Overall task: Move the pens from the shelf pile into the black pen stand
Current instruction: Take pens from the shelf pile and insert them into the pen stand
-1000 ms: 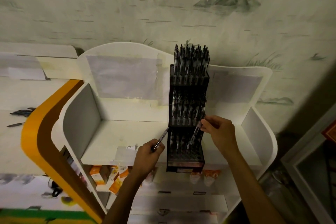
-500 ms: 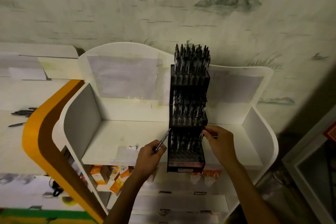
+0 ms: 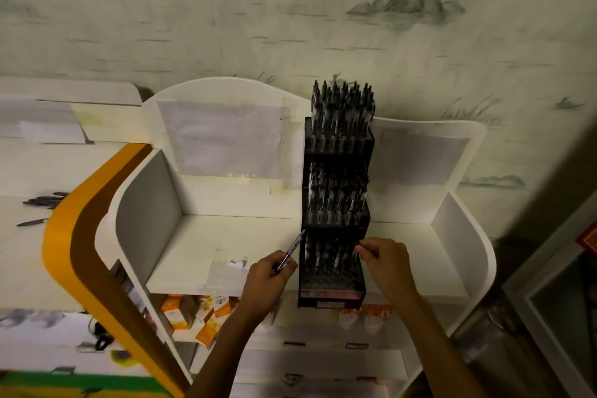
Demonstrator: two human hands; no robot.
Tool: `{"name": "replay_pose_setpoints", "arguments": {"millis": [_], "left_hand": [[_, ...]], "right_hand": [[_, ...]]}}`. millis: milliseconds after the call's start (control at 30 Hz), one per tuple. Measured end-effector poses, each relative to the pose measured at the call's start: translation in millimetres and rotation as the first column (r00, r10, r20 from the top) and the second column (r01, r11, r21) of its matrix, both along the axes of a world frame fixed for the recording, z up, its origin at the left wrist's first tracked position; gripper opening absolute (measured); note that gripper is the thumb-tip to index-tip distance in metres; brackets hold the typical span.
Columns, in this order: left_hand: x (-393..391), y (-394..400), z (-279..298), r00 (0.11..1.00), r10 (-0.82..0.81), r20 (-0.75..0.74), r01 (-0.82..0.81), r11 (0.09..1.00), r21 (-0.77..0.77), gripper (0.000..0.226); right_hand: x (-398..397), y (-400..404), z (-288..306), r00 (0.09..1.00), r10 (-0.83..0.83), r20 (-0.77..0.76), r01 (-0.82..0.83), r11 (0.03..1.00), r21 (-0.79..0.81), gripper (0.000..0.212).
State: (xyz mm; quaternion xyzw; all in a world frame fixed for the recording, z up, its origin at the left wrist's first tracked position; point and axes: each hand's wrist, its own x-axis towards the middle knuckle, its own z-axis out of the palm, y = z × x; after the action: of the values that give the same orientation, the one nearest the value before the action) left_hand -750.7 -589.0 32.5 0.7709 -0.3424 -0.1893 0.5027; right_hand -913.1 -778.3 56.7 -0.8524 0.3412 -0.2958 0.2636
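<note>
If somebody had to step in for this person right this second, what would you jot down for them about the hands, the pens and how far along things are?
Left hand: holds one pen, tip pointing up toward the stand, not yet slotted.
Right hand: fingertips pinch the top of a pen at the right edge of the lowest tier; whether it is fully seated is unclear.
Black pen stand: upright on the white shelf; top and middle tiers look full, bottom tier partly filled with empty holes in front.
Shelf pile: a few dark pens lie far left.
Left to do: seat both pens, then fetch the rest.
</note>
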Motion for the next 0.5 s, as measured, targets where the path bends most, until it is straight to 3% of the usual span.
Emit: {"name": "replay_pose_setpoints", "arguments": {"millis": [233, 500], "left_hand": [[-0.7, 1.2, -2.6, 0.997, 0.035, -0.065, -0.036, 0.999, -0.013, 0.010], [5.4, 5.1, -8.8, 0.999, 0.029, -0.031, -0.029, 1.000, 0.000, 0.011]], "right_hand": [[2.2, 6.0, 2.8, 1.000, -0.022, 0.004, 0.022, 1.000, -0.013, 0.011], [-0.3, 7.9, 4.0, 0.998, -0.050, -0.027, 0.051, 0.999, 0.014, 0.013]]}}
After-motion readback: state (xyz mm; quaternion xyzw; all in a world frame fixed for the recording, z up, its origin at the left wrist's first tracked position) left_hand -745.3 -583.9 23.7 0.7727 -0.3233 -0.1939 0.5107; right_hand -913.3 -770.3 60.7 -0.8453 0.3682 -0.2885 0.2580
